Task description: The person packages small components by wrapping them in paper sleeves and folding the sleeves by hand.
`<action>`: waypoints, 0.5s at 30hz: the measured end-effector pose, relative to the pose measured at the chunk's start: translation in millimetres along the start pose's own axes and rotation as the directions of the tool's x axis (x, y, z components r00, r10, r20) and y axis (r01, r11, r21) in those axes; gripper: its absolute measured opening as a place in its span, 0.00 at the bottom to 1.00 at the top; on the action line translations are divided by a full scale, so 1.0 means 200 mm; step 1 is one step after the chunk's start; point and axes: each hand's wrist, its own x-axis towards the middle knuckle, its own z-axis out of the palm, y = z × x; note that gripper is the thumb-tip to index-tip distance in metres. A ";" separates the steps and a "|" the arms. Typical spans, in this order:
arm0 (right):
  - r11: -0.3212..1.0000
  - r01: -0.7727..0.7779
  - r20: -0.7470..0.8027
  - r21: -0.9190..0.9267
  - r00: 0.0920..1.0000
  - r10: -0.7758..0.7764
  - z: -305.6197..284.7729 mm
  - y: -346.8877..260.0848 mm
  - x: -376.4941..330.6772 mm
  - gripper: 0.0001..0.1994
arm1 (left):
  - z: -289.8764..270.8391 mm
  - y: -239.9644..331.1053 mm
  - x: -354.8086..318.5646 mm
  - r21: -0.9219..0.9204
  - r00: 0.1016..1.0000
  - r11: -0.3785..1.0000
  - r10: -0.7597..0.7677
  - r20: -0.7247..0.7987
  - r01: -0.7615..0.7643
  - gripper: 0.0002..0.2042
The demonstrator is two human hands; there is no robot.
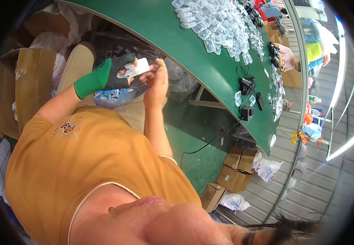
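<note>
My left hand [112, 73], in a green and dark grey glove with bare fingertips, grips a small white card [141, 67] with a printed picture at one end. Beside the card's right edge, my bare right hand [156, 83] has its fingers stretched out and apart. Whether its fingertips touch the card I cannot tell. Both hands are above my lap, just short of the green table's edge. Under the gloved hand lies a clear plastic bag [113, 98] with blue and white pieces in it.
The green table [144, 20] carries a heap of small clear plastic cases [215, 30]. Black devices [247, 112] with cables stand nearer its right end, one cable hanging to the floor. An open cardboard box [36, 81] is at my left; more boxes [234, 175] stand at right.
</note>
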 end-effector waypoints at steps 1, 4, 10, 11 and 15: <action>0.991 -0.028 0.050 0.129 0.999 0.022 -0.02 -0.02 0.03 0.17 | 0.00 -0.01 -0.01 -0.004 1.000 1.000 -0.008 -0.005 0.008 0.29; 0.963 -0.255 0.155 0.087 0.958 0.240 -0.01 -0.07 0.04 0.15 | 0.00 0.06 0.02 -0.009 0.999 0.999 0.043 0.019 -0.043 0.39; 0.971 -0.239 0.127 -0.016 0.963 0.240 0.04 -0.01 0.01 0.06 | -0.05 0.06 -0.01 0.047 0.973 0.990 -0.142 0.180 0.136 0.44; 0.970 -0.241 0.129 -0.019 0.962 0.241 0.07 0.00 0.00 0.06 | -0.05 0.07 -0.01 0.045 0.974 0.990 -0.143 0.177 0.137 0.44; 0.969 -0.218 0.000 0.113 0.976 0.219 0.14 0.03 -0.05 0.05 | -0.06 0.11 -0.01 0.072 0.983 0.995 -0.082 0.163 0.071 0.43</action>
